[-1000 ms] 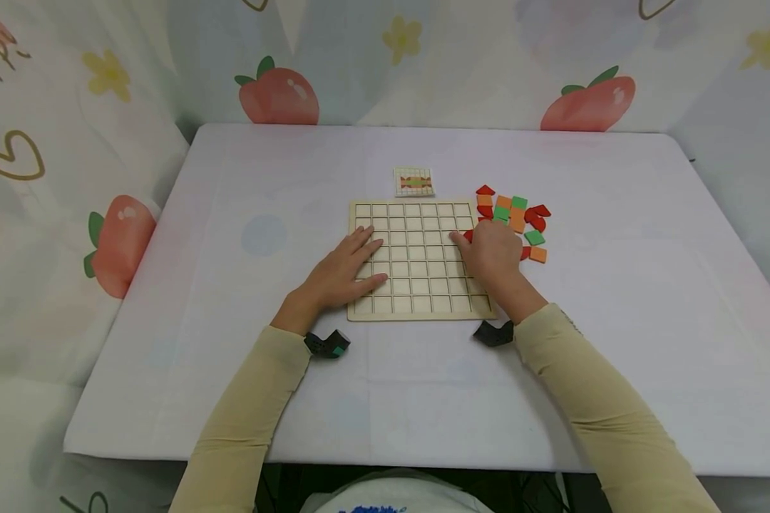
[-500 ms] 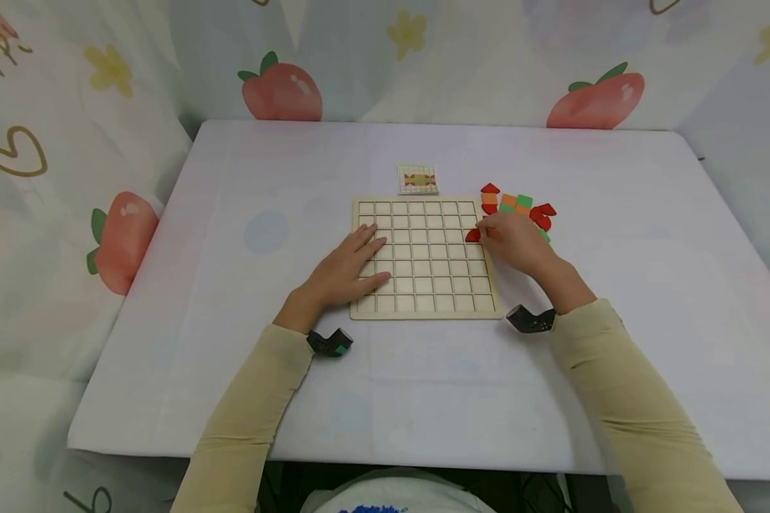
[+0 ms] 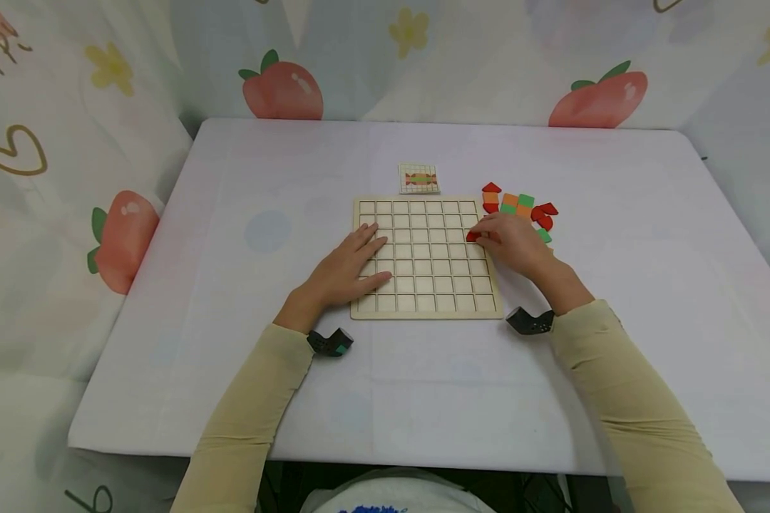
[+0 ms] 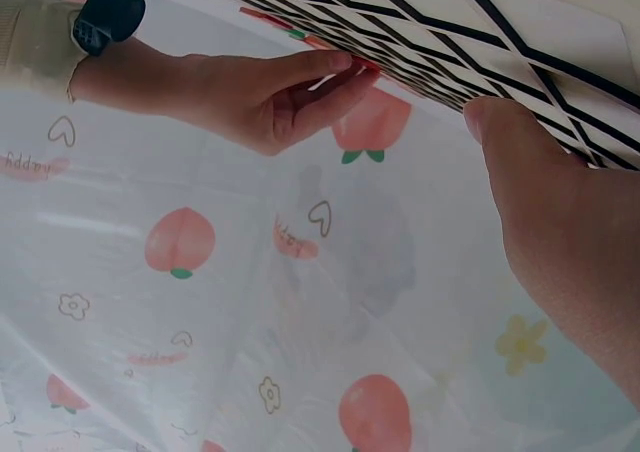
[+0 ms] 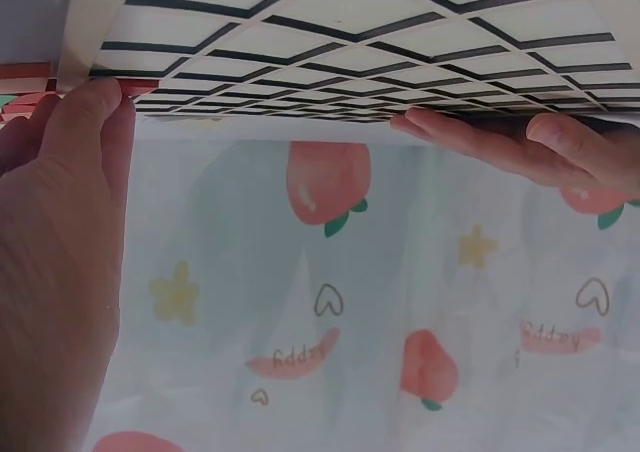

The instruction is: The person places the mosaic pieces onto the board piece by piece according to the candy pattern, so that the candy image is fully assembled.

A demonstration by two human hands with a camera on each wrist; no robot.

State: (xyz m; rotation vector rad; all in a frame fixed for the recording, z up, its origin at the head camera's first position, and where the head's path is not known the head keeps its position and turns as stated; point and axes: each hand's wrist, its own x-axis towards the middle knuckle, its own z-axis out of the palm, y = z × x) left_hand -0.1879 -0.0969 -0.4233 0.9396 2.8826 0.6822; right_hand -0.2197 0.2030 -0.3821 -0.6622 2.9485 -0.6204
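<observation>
Nearest the person, the left hand (image 3: 343, 273) lies flat on the left part of the pale wooden grid board (image 3: 426, 305), fingers straight and slightly spread, pressing it to the white table (image 3: 231, 399). The right hand (image 3: 516, 246) sits at the board's right edge, its fingertips drawn together, pinching a small red wooden tile (image 3: 472, 236) over a cell in the rightmost column. That tile looks thin, rigid and light, likely smooth-faced, so a pinch on its edges suits it best. Just beyond lies a loose cluster of red, orange and green tiles (image 3: 520, 205). Farther still, beside the board's far edge, rests a small pattern card (image 3: 419, 179).
</observation>
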